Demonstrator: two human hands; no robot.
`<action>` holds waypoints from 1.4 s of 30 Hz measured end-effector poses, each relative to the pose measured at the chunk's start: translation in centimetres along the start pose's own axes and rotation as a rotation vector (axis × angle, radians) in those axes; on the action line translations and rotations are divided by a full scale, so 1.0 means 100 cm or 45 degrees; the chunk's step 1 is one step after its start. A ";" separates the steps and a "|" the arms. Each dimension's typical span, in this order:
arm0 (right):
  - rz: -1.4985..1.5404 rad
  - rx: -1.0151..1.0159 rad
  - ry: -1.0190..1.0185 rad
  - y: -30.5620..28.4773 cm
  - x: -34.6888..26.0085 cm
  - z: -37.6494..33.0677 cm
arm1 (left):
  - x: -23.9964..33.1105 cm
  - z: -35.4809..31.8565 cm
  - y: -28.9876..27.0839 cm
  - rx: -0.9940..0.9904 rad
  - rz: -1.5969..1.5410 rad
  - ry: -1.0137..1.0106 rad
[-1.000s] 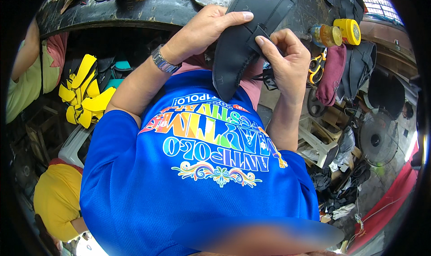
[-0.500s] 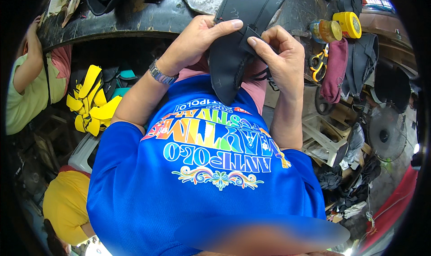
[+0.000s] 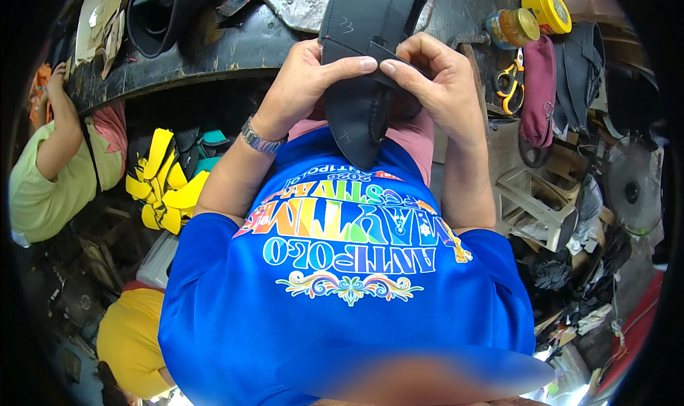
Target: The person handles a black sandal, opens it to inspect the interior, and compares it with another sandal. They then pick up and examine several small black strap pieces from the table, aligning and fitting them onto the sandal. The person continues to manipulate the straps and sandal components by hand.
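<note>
Both hands pinch the black piece (image 3: 367, 85) at its middle: the left hand (image 3: 303, 85) grip is clenched on its left edge, the right hand (image 3: 434, 82) grip on a folded flap, thumbs almost touching. The piece hangs over the dark, worn tabletop (image 3: 235, 46) edge, above the lap. Two jars (image 3: 531, 18) with yellow lids stand at the right, scissors (image 3: 507, 85) just below. Clutter crowds both sides.
</note>
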State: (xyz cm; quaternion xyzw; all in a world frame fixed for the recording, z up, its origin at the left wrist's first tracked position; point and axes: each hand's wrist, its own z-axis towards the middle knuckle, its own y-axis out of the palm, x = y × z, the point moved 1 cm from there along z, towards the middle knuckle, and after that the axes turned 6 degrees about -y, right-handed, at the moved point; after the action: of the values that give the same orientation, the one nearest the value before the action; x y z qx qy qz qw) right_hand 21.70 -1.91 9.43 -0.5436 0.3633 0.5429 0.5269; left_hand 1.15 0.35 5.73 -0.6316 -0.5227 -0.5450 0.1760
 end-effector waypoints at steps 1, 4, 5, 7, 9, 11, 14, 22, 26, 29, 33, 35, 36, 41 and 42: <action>0.003 0.000 0.012 -0.001 -0.001 -0.001 | 0.000 -0.001 -0.001 0.006 -0.014 0.020; -0.061 0.034 0.008 -0.005 -0.007 -0.007 | 0.000 -0.005 -0.002 0.073 -0.049 0.038; -0.095 0.048 -0.022 -0.007 -0.009 -0.009 | -0.001 -0.007 -0.002 0.087 -0.088 0.046; -0.132 0.044 -0.026 -0.011 -0.012 -0.012 | -0.002 -0.009 -0.004 0.107 -0.156 0.061; -0.230 -0.029 -0.041 -0.018 -0.012 -0.009 | -0.002 -0.011 -0.009 0.105 -0.224 0.088; -0.177 -0.091 0.015 -0.024 -0.009 -0.006 | -0.004 -0.011 -0.015 0.116 -0.267 0.057; 0.030 -0.127 0.138 -0.028 0.002 0.000 | -0.010 -0.013 -0.022 0.102 -0.297 0.069; 0.155 -0.032 0.018 -0.008 0.033 0.016 | -0.013 -0.021 -0.029 0.145 -0.360 0.085; 0.186 -0.091 0.055 -0.002 0.033 0.019 | -0.012 -0.027 -0.023 0.230 -0.342 0.169; 0.199 -0.092 0.062 0.000 0.031 0.020 | -0.009 -0.029 -0.026 0.213 -0.338 0.157; 0.208 -0.050 0.046 0.002 0.033 0.019 | -0.010 -0.030 -0.028 0.243 -0.407 0.168; 0.197 -0.056 0.038 0.001 0.034 0.019 | -0.013 -0.031 -0.028 0.231 -0.515 0.175; 0.205 -0.061 0.021 0.001 0.034 0.019 | -0.014 -0.030 -0.028 0.206 -0.562 0.189; 0.281 -0.007 0.016 0.002 0.037 0.020 | -0.021 -0.035 -0.039 0.229 -0.689 0.263; 0.312 0.001 0.009 0.004 0.037 0.020 | -0.022 -0.036 -0.041 0.230 -0.704 0.282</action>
State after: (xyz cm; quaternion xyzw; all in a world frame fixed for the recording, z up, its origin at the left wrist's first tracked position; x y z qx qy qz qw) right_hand 21.46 0.62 6.07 -0.4968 0.4291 0.6012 0.4556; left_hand -3.90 -1.96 3.63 -0.3842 -0.6985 -0.5891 0.1324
